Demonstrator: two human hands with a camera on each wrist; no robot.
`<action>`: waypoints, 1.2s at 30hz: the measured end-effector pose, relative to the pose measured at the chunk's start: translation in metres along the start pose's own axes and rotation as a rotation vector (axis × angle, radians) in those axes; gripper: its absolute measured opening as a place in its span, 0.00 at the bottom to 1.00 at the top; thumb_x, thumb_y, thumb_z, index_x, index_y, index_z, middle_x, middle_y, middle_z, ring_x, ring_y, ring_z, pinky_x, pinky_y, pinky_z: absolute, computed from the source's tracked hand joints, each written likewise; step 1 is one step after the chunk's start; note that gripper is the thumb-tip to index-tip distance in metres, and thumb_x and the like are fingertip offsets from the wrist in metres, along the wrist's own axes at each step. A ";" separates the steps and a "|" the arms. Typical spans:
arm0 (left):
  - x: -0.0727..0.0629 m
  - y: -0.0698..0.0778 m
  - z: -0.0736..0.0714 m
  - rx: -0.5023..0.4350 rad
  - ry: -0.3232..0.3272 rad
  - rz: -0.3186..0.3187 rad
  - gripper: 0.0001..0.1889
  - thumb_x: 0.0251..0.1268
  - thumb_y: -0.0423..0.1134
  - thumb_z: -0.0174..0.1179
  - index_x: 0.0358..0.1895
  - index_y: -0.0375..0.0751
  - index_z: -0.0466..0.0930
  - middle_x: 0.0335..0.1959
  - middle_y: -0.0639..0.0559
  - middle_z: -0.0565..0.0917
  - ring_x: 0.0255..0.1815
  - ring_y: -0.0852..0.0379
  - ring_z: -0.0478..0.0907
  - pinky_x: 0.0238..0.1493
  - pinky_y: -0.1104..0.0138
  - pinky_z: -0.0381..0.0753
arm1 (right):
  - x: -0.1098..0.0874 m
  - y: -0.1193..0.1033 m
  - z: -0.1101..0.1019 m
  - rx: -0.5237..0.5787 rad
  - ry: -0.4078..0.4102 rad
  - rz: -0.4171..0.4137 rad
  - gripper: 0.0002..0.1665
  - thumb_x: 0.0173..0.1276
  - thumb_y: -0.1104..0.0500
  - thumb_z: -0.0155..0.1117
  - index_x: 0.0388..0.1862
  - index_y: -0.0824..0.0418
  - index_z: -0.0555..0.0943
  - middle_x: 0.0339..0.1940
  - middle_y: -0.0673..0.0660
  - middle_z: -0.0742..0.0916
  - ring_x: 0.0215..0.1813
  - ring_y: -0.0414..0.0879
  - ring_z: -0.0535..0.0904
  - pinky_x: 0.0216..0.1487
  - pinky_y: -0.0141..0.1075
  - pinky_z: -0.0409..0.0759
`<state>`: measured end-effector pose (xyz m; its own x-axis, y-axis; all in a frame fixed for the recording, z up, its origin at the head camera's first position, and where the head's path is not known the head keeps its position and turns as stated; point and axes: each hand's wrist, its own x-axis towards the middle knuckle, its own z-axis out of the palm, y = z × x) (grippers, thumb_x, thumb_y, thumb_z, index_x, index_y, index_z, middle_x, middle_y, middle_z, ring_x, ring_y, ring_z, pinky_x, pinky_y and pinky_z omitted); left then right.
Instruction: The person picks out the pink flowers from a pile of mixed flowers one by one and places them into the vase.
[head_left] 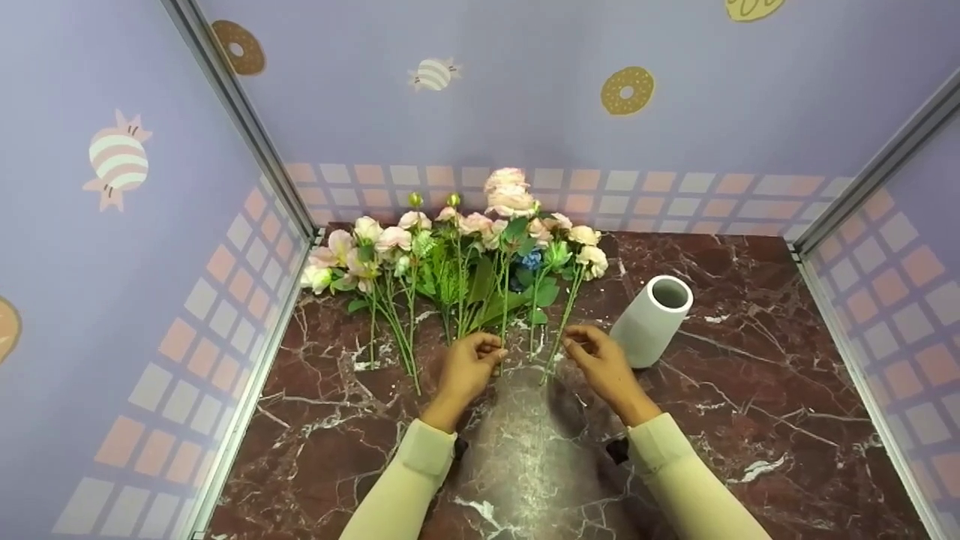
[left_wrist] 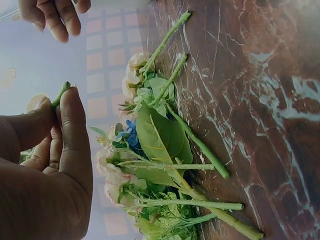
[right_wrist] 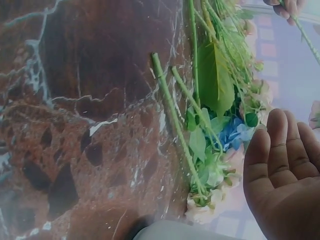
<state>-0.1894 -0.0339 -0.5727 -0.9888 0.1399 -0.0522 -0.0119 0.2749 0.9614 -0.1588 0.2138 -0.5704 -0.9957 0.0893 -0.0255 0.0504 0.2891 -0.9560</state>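
Note:
My left hand [head_left: 466, 369] pinches the lower end of a green flower stem [left_wrist: 62, 94] between thumb and fingers. That stem runs up to a big pale pink bloom [head_left: 508, 193], raised above the other flowers in the head view. My right hand [head_left: 602, 367] holds nothing; its fingers [right_wrist: 295, 150] are loosely bent, beside the stem of a cream flower [head_left: 591, 260] on the table. Between the hands and the back wall lie several artificial flowers, among them pink roses [head_left: 394, 238], a blue flower [right_wrist: 235, 134] and a broad green leaf [left_wrist: 162, 135].
A white vase [head_left: 651, 322] stands upright just right of my right hand. The dark red marbled table [head_left: 735, 420] is bounded by lilac patterned walls [head_left: 540, 67] at the back and both sides. Loose stems point toward me along the front of the flower row.

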 end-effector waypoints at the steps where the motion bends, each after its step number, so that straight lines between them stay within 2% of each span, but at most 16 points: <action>1: -0.001 0.001 0.000 0.000 -0.002 0.001 0.09 0.75 0.27 0.73 0.52 0.25 0.90 0.41 0.37 0.92 0.28 0.61 0.85 0.34 0.68 0.93 | 0.000 -0.001 0.000 0.002 0.000 -0.001 0.18 0.86 0.64 0.67 0.67 0.72 0.85 0.58 0.71 0.92 0.53 0.55 0.91 0.51 0.30 0.88; 5: -0.002 0.003 0.003 0.004 -0.011 0.009 0.09 0.75 0.27 0.73 0.52 0.25 0.90 0.42 0.36 0.92 0.31 0.59 0.87 0.36 0.67 0.94 | 0.002 -0.005 0.002 0.003 0.001 -0.016 0.18 0.86 0.64 0.67 0.67 0.71 0.85 0.58 0.72 0.92 0.53 0.54 0.91 0.51 0.31 0.88; 11: -0.006 0.003 0.008 0.014 -0.025 0.021 0.09 0.75 0.28 0.73 0.53 0.27 0.91 0.42 0.37 0.92 0.33 0.57 0.89 0.39 0.60 0.97 | 0.003 -0.012 0.003 -0.009 -0.009 -0.035 0.19 0.86 0.64 0.66 0.70 0.69 0.85 0.60 0.73 0.92 0.53 0.53 0.91 0.50 0.30 0.87; 15: -0.008 0.004 0.012 0.034 -0.032 0.041 0.08 0.75 0.29 0.74 0.52 0.28 0.92 0.41 0.37 0.93 0.32 0.58 0.89 0.36 0.65 0.95 | 0.005 -0.018 0.004 0.009 -0.022 -0.046 0.21 0.87 0.63 0.66 0.71 0.71 0.84 0.61 0.74 0.91 0.55 0.55 0.91 0.53 0.31 0.88; 20: -0.011 0.004 0.019 0.037 -0.033 0.070 0.06 0.73 0.27 0.75 0.48 0.29 0.92 0.39 0.37 0.94 0.29 0.61 0.87 0.32 0.70 0.92 | 0.009 -0.024 0.004 0.052 -0.055 -0.053 0.22 0.88 0.62 0.65 0.73 0.70 0.83 0.65 0.73 0.90 0.53 0.44 0.90 0.53 0.28 0.88; 23: -0.012 0.004 0.024 0.007 -0.047 0.070 0.07 0.72 0.26 0.75 0.48 0.26 0.92 0.39 0.36 0.94 0.29 0.62 0.87 0.32 0.70 0.92 | 0.010 -0.027 0.003 0.084 -0.079 -0.045 0.23 0.88 0.61 0.65 0.75 0.68 0.82 0.69 0.72 0.89 0.54 0.39 0.89 0.55 0.27 0.88; 27: -0.014 0.007 0.028 -0.030 -0.075 0.053 0.08 0.73 0.24 0.74 0.50 0.23 0.90 0.40 0.35 0.94 0.31 0.60 0.88 0.33 0.69 0.93 | 0.012 -0.032 0.003 0.109 -0.093 -0.036 0.23 0.89 0.59 0.64 0.76 0.68 0.81 0.71 0.73 0.88 0.54 0.39 0.89 0.56 0.28 0.88; 36: -0.019 0.010 0.033 0.022 -0.101 0.074 0.07 0.73 0.26 0.75 0.49 0.28 0.91 0.39 0.38 0.94 0.29 0.62 0.86 0.32 0.70 0.91 | 0.013 -0.042 0.001 0.153 -0.081 -0.020 0.22 0.90 0.63 0.61 0.76 0.67 0.81 0.70 0.74 0.88 0.51 0.38 0.90 0.53 0.30 0.89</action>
<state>-0.1658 -0.0027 -0.5712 -0.9668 0.2553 -0.0093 0.0650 0.2807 0.9576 -0.1737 0.2013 -0.5305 -0.9997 0.0058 -0.0235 0.0241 0.1408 -0.9897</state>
